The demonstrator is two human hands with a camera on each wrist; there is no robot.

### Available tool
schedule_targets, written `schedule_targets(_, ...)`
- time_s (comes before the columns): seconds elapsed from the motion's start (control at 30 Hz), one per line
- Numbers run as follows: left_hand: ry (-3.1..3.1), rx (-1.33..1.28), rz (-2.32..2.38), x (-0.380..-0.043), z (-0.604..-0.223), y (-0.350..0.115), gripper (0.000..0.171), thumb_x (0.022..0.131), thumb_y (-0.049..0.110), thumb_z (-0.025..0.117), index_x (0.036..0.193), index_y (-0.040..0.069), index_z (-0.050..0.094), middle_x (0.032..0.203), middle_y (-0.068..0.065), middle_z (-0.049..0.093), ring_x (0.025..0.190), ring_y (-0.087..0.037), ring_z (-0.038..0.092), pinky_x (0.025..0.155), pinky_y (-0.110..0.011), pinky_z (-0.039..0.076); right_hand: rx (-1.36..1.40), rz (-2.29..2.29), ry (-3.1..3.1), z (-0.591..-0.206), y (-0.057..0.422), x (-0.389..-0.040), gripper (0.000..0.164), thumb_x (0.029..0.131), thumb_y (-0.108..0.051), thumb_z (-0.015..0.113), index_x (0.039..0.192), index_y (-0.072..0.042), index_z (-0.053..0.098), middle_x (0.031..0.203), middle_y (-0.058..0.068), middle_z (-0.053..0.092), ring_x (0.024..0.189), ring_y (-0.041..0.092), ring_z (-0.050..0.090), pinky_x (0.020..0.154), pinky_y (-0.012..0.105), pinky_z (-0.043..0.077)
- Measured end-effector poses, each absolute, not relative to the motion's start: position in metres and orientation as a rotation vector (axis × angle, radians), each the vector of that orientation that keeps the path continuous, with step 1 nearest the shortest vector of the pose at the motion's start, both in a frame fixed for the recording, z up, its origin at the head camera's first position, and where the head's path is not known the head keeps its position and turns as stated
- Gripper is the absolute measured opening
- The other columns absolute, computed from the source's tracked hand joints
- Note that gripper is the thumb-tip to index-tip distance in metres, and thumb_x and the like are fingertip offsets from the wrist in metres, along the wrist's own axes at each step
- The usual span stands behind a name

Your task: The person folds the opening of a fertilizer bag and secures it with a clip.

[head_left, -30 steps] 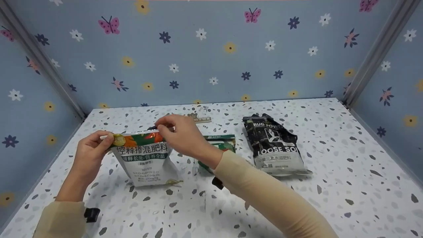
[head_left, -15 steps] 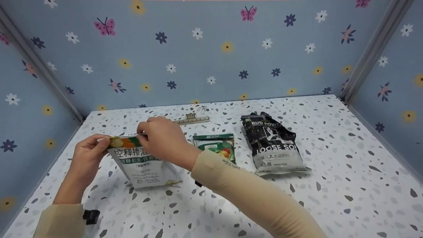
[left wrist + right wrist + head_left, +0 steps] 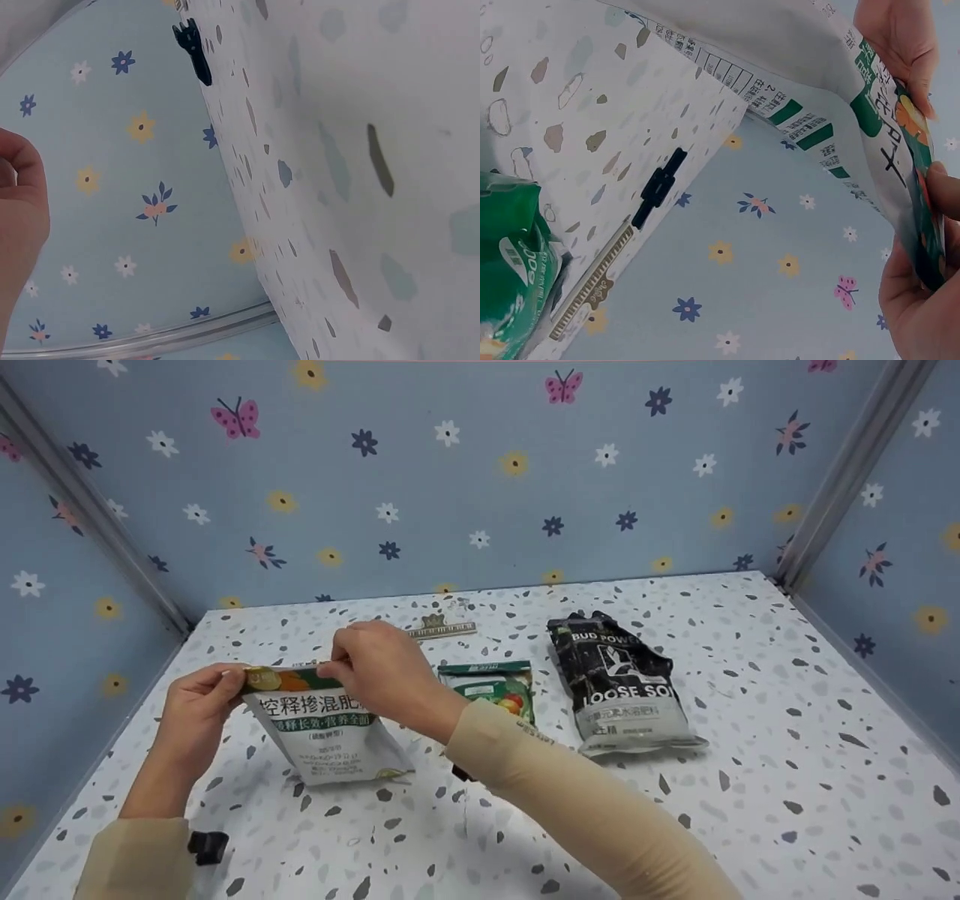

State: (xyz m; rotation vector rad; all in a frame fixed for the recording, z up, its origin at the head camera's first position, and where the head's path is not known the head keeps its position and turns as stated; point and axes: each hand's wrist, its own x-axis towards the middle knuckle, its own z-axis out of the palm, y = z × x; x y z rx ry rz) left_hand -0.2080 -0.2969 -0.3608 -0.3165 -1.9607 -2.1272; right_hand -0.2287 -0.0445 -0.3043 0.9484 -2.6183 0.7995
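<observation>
White pouch, right fingers pinching, further left than a second ago

My fertiliser bag: wht w/ grn & orange top.
Blk/grey soil bag, grn pouch, grey-speckled wht tabletop, blue floral wall.

Beige sleeves, small dark lettering, black wrist fittings

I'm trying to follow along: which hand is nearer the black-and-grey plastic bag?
Right. The right hand pinches the white plastic pouch by its top edge, left of the bag; the left hand pinches that edge's left end, farther away.
</observation>
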Motion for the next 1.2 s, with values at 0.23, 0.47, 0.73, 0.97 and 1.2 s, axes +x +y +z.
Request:
schedule_targets(0.23,-1.973,-0.308,-2.128,-0.209,-0.359,-0.296,0.023,0.102,0.009,0.054,0.102,-0.006,0.072,0.092,-0.003,0.069,0.087,-0.014,0.065,0.085,-0.023,0.051,1.027,0.859,-2.559,-0.304,-0.035,-0.228,0.010,0.097,-0.020,0.069,0.095,-0.012,0.075,0.085,-0.007,0.064,0.077,0.004,0.056,0.074,0.015,0.045)
schedule_targets(0.47,-1.909,-0.337,-2.157,-0.211,-0.362,-0.295,0.024,0.102,0.008,0.054,0.101,-0.008,0.071,0.093,-0.005,0.068,0.087,-0.014,0.064,0.085,-0.023,0.051,1.077,0.953,-2.548,-0.305,-0.019,-0.226,0.029,0.098,0.004,0.057,0.115,-0.010,0.075,0.105,0.000,0.072,0.097,0.010,0.066,0.087,0.017,0.048)
schedule_targets(0.73,-1.895,-0.325,-2.177,-0.209,-0.367,-0.295,0.022,0.102,0.008,0.054,0.101,-0.008,0.070,0.094,-0.005,0.067,0.086,-0.014,0.063,0.085,-0.022,0.050,1.026,1.270,-2.440,-0.316,-0.003,-0.229,0.018,0.097,-0.002,0.063,0.109,-0.008,0.076,0.101,0.002,0.074,0.082,0.003,0.066,0.072,0.014,0.050)
schedule_targets(0.97,-1.886,-0.307,-2.215,-0.207,-0.365,-0.294,0.022,0.102,0.009,0.054,0.100,-0.005,0.071,0.095,-0.004,0.066,0.088,-0.015,0.061,0.083,-0.024,0.050,0.943,1.311,-2.402,-0.318,0.000,-0.226,0.009,0.094,-0.010,0.071,0.100,-0.007,0.077,0.090,0.000,0.074,0.066,0.000,0.060,0.061,0.015,0.048)
schedule_targets(1.2,-1.895,-0.458,-2.301,-0.212,-0.370,-0.302,0.031,0.107,0.018,0.046,0.108,-0.001,0.071,0.100,-0.004,0.068,0.093,-0.016,0.063,0.085,-0.028,0.050,0.955,1.296,-2.357,-0.322,0.001,-0.224,0.013,0.093,0.000,0.069,0.102,-0.004,0.076,0.096,0.003,0.075,0.074,0.000,0.064,0.068,0.011,0.049)
